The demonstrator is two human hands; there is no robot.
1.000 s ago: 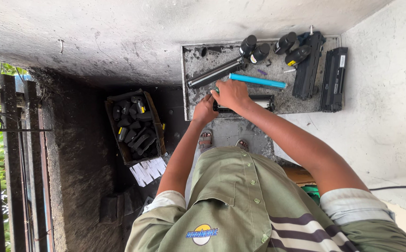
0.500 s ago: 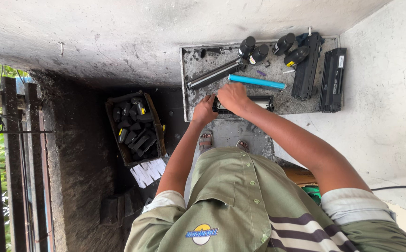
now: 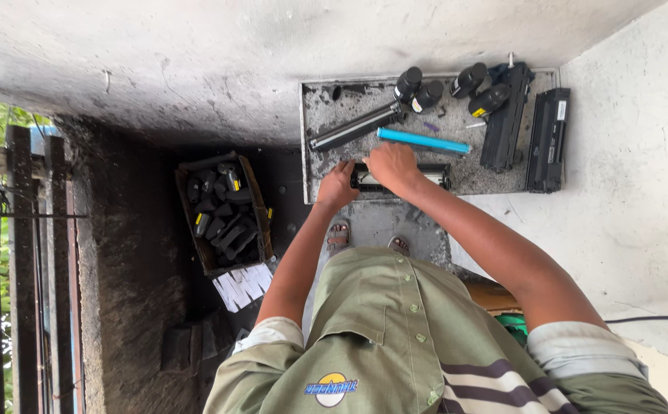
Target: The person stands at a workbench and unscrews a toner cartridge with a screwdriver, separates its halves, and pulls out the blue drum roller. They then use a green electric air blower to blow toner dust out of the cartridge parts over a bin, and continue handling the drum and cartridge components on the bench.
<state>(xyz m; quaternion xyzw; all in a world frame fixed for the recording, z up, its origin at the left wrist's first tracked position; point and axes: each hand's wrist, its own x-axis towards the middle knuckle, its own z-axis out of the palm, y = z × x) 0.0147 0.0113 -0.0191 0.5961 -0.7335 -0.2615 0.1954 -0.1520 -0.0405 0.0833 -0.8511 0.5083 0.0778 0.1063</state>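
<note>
Both my hands rest on a black toner cartridge part (image 3: 434,177) lying at the near edge of a dusty grey tray (image 3: 315,115). My left hand (image 3: 338,186) grips its left end at the tray's rim. My right hand (image 3: 391,165) presses on its middle from above. Just beyond my right hand lies a blue drum roller (image 3: 424,141). A long black roller (image 3: 353,127) lies at an angle to its left. My sandalled feet show below the tray.
Several black toner bottles (image 3: 428,96) stand at the tray's far side. Two black cartridges (image 3: 506,115) (image 3: 549,138) lie at its right end. A cardboard box (image 3: 223,215) of black parts and white paper strips (image 3: 242,285) sit on the floor to the left. A metal railing (image 3: 19,253) runs along the far left.
My hands have shifted only slightly on the cartridge part. Everything else on the tray stays where it was.
</note>
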